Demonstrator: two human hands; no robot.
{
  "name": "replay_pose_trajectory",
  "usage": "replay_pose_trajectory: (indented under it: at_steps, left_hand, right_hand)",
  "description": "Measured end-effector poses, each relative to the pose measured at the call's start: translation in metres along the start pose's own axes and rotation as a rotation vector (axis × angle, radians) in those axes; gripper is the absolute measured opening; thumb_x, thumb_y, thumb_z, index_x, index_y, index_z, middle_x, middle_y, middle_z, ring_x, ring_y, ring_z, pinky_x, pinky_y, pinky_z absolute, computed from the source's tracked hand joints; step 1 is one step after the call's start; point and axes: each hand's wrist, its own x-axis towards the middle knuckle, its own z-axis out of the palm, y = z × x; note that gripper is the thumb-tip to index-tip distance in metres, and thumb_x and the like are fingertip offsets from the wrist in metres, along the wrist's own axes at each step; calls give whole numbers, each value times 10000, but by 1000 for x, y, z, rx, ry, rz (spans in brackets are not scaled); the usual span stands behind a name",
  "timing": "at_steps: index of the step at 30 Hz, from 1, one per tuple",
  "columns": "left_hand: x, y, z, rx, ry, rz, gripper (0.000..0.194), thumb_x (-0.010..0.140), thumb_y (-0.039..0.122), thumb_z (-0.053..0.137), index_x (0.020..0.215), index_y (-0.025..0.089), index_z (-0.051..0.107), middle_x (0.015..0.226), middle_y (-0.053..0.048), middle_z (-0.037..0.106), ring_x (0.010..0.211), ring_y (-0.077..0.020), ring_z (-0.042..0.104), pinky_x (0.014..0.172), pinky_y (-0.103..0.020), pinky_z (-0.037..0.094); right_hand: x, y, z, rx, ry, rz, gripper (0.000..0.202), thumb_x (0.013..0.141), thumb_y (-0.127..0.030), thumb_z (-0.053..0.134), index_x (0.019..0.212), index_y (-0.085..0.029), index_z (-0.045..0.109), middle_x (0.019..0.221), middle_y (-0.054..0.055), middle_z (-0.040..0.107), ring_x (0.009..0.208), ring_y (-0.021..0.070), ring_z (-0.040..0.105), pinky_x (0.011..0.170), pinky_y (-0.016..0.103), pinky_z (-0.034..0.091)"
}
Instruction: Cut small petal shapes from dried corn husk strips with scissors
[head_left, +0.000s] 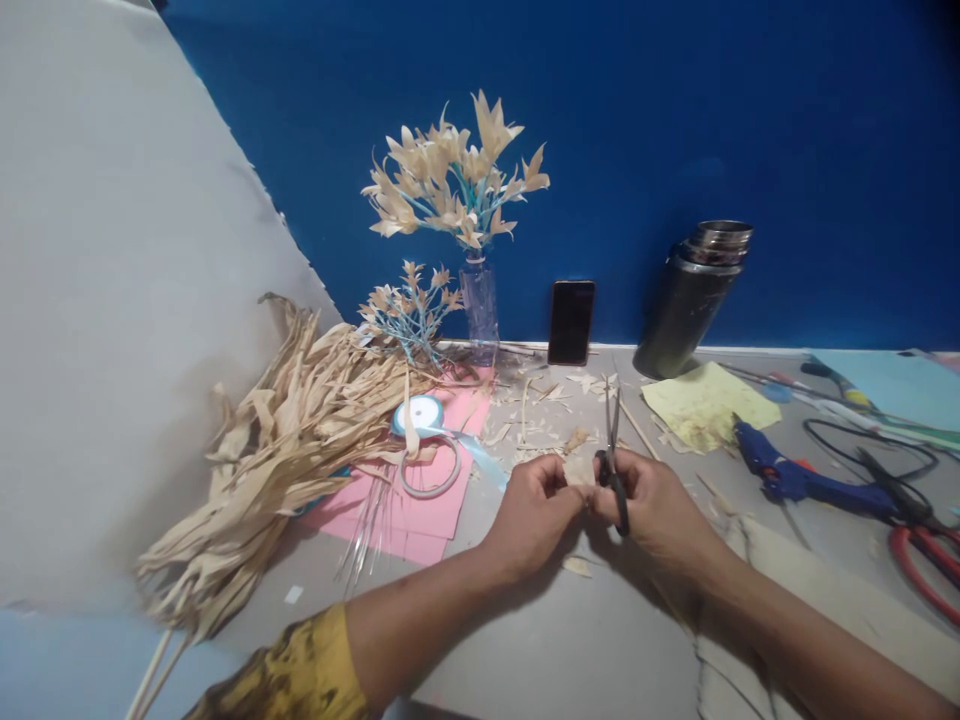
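Note:
My left hand (534, 512) is closed on a small pale piece of husk (579, 468), pinched between thumb and fingers near the middle of the table. Black-handled scissors (613, 440) are in my right hand (651, 508), blades pointing up and away from me and slightly apart. The fingertips of both hands meet at the lower edge of the husk piece. Small husk scraps (559, 400) lie on the table beyond my hands, and one more scrap (577, 567) lies just below them.
Dried husks (300, 420) and pink sheets (420, 520) with a ribbon roll (418, 414) lie left. Behind stand a bottle (480, 305) of husk flowers (457, 180), a phone (571, 322) and a flask (694, 300). A blue glue gun (810, 485) and red-handled tool (919, 560) lie right.

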Motion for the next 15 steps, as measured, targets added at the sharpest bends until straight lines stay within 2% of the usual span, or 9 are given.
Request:
replay_pose_trajectory:
  at_steps: [5, 9, 12, 15]
  left_hand:
    - [-1, 0, 2, -77, -30, -43, 149, 688, 209, 628, 604, 181, 509, 516, 37, 452, 505, -91, 387, 518, -238, 280]
    - [2, -3, -1, -137, -97, -37, 152, 692, 228, 631, 598, 172, 526, 513, 33, 458, 489, -82, 376, 509, -238, 272]
    - [7, -7, -4, -149, -165, -25, 149, 691, 242, 629, 594, 165, 546, 502, 25, 473, 467, -81, 389, 498, -242, 283]
    - [8, -8, -4, -170, -199, -25, 147, 685, 245, 635, 591, 164, 556, 481, 27, 473, 435, -77, 387, 480, -241, 294]
  right_hand:
    - [-1, 3, 0, -47, -27, -22, 173, 680, -299, 665, 749, -208, 534, 650, -28, 546, 620, 158, 486, 566, 259, 378]
    - [-4, 4, 0, -404, 74, -110, 65, 697, -253, 584, 723, -226, 531, 650, -8, 593, 617, 175, 501, 584, 272, 359]
    - [-6, 3, 0, -681, 120, -178, 58, 715, -254, 572, 707, -232, 520, 653, 15, 620, 605, 183, 495, 578, 279, 307]
    - [-3, 3, -2, -710, 133, -204, 62, 697, -222, 591, 703, -231, 530, 662, 21, 623, 599, 180, 486, 576, 283, 257]
